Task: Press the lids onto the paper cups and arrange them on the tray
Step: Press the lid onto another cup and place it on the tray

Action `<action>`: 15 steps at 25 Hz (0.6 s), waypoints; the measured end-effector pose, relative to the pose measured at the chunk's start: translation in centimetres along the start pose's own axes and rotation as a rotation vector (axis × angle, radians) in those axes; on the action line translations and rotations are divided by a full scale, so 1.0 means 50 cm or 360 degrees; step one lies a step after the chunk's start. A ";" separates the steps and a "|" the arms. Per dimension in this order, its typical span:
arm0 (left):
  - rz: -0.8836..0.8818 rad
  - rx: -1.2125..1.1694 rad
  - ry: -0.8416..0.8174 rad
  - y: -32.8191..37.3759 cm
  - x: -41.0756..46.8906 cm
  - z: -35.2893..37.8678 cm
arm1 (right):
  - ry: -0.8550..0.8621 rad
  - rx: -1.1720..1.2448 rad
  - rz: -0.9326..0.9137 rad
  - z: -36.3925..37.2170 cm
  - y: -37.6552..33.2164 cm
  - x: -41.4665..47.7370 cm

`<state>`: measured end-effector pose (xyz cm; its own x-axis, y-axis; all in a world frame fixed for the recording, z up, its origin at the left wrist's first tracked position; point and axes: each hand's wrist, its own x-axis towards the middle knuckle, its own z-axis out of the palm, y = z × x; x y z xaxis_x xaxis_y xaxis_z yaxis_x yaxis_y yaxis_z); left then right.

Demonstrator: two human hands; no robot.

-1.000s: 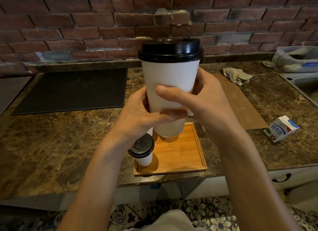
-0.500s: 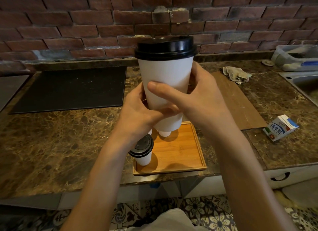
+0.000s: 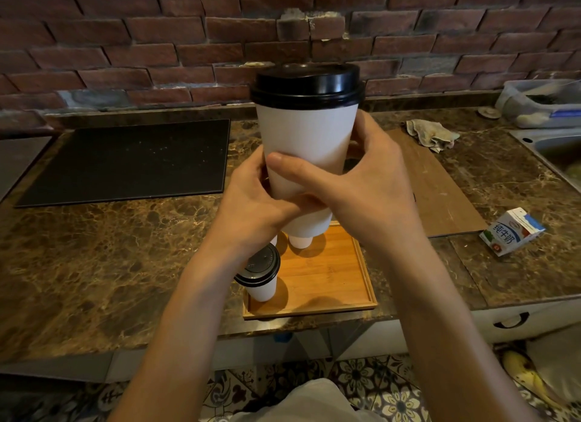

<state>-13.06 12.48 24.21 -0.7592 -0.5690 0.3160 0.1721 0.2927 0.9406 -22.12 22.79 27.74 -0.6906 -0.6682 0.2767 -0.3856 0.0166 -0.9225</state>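
Black mat (image 3: 125, 162): lies flat on the marble counter (image 3: 94, 264) at the far left, below the brick wall.
Left hand (image 3: 251, 201): wrapped round the lower left side of the tall cup, thumb tucked under the right thumb.
Small cup (image 3: 261, 277): upright with its black lid on, in the tray's near left corner, partly hidden by the left wrist.
Tall cup (image 3: 306, 151): white paper, upright, held in the air above the tray.
Lid (image 3: 308, 83): black, seated on the tall cup's rim.
Third cup (image 3: 301, 241): only its white base shows, standing at the tray's far side behind the tall cup.
Tray (image 3: 333, 273): square and wooden, at the counter's near edge.
Right hand (image 3: 361, 185): clasps the tall cup's lower right side, thumb laid across the front.
Wooden board (image 3: 440, 185): flat on the counter, right of the tray.
Rag (image 3: 430, 135): crumpled at the board's far end.
Milk carton (image 3: 511, 236): lying on its side, just right of the board.
Sink (image 3: 559, 151): at the right edge.
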 end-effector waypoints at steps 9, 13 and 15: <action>-0.0132 -0.0254 -0.0342 0.006 0.000 -0.021 | -0.0335 0.0288 0.0092 -0.029 0.014 0.017; -0.0175 -0.0272 -0.0352 -0.002 -0.003 -0.024 | -0.0429 0.0389 0.0166 -0.030 0.018 0.018; -0.0188 -0.0242 -0.0295 -0.006 -0.002 -0.023 | -0.0443 0.0343 0.0158 -0.031 0.016 0.019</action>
<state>-12.34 11.57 24.05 -0.8792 -0.4378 0.1878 0.1571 0.1057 0.9819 -24.02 23.30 27.70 -0.5139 -0.8485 0.1262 -0.1665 -0.0456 -0.9850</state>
